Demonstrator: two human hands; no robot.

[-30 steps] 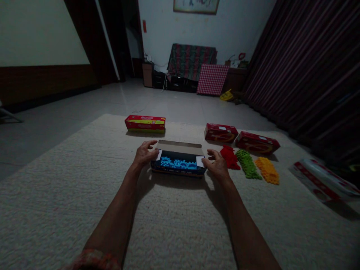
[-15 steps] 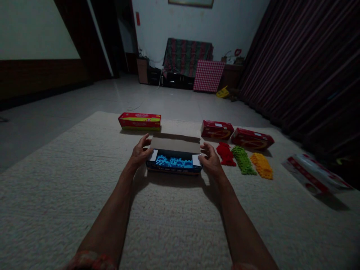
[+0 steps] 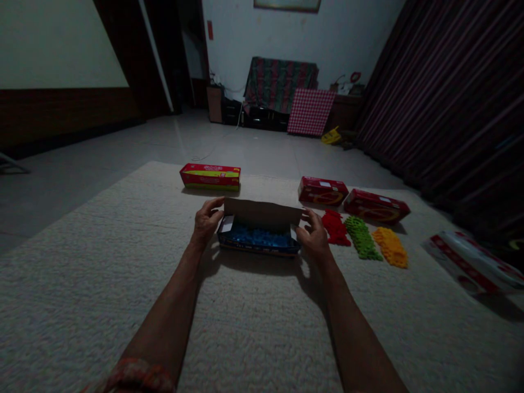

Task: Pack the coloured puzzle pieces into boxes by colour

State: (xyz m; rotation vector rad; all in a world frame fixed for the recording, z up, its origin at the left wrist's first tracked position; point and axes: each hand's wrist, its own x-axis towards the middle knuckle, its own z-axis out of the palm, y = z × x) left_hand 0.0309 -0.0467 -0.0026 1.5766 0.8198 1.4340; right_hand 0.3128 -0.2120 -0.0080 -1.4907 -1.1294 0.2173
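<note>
In the middle of the mat stands a small dark cardboard box [image 3: 259, 250] with its lid [image 3: 262, 210] raised at the back. Blue toothed plastic pieces [image 3: 257, 237] fill its inside, dimmed by the lid's shadow. My left hand [image 3: 207, 222] grips the left end, its fingers at the lid's corner and its thumb by the white side flap [image 3: 228, 224]. At the other end, my right hand [image 3: 313, 232] grips likewise, thumb near the right flap [image 3: 293, 233]. Both flaps lean inward.
Piles of red [image 3: 335, 227], green [image 3: 362, 238] and yellow pieces [image 3: 390, 246] lie right of the box. Behind them sit two dark red boxes [image 3: 323, 191]. A red and yellow box [image 3: 210, 177] is at the back left, a white and red package [image 3: 475, 259] at the far right.
The raised lid has tipped forward towards me, and its inner face and the blue pieces look darker. Both hands stay at the box ends. The whole view has shifted slightly.
</note>
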